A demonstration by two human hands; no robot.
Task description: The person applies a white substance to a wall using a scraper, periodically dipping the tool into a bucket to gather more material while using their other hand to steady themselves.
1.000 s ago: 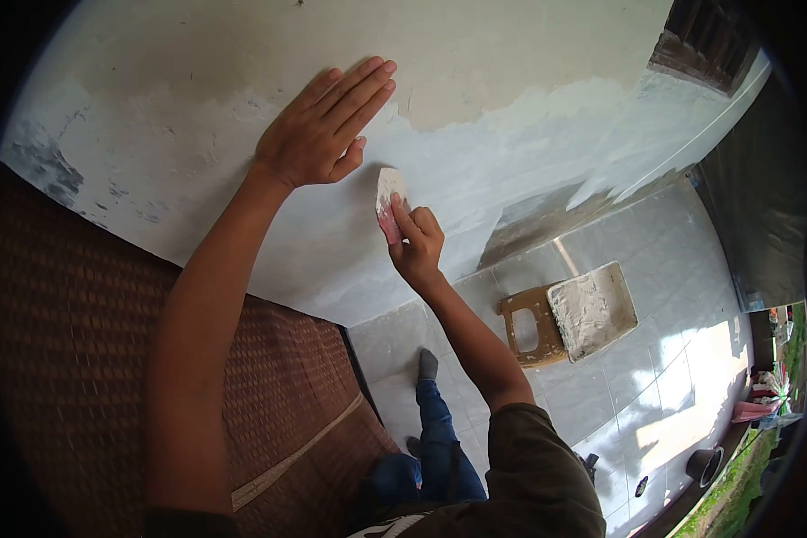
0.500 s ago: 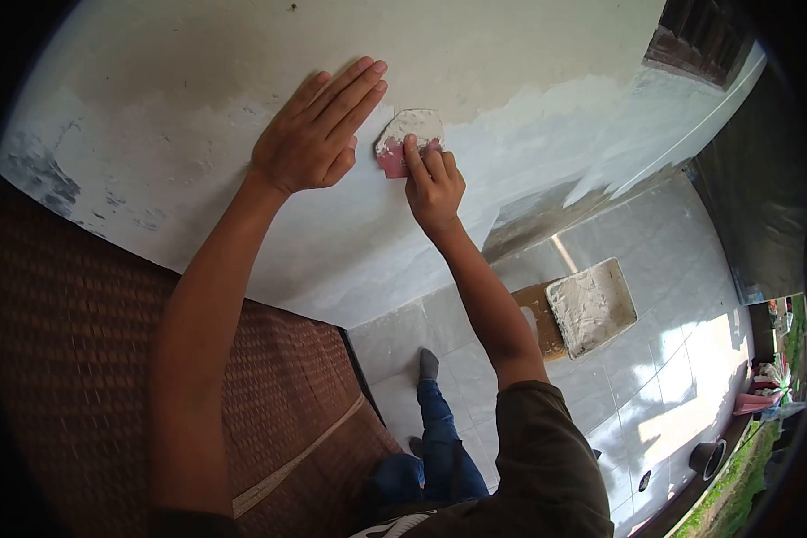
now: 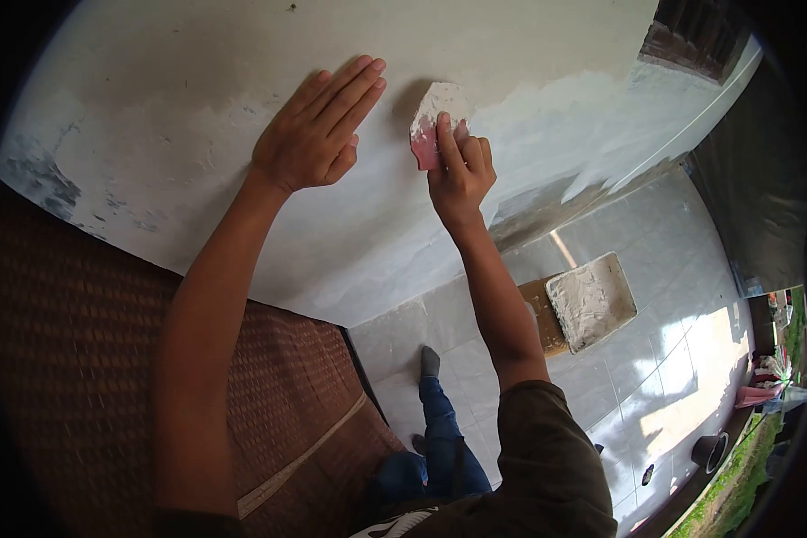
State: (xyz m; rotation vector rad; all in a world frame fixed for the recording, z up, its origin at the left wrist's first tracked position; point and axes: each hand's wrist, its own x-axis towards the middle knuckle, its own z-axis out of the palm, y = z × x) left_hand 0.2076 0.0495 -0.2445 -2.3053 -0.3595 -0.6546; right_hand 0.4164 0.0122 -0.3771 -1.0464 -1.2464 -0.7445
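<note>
Against the wall [image 3: 547,54], my left hand [image 3: 309,139] lies with its fingers stretched out and holds nothing. To its right, my right hand [image 3: 462,175] grips a pink scraper [image 3: 425,143], with the index finger pressed along its face. White paste covers the upper part of the scraper, whose edge is at or close to the wall; contact cannot be made out. The wall has a beige upper area and whiter smears lower down.
A tray of white paste [image 3: 592,302] rests on brown cardboard [image 3: 544,314] on the tiled floor [image 3: 628,386]. Woven brown matting [image 3: 269,386] stands at the lower left. A dark wooden frame [image 3: 695,40] is at the upper right, a dark bucket [image 3: 709,454] at the lower right.
My right hand has moved right and slightly up with the scraper, which is now tilted more steeply. My left hand has stayed in place on the wall.
</note>
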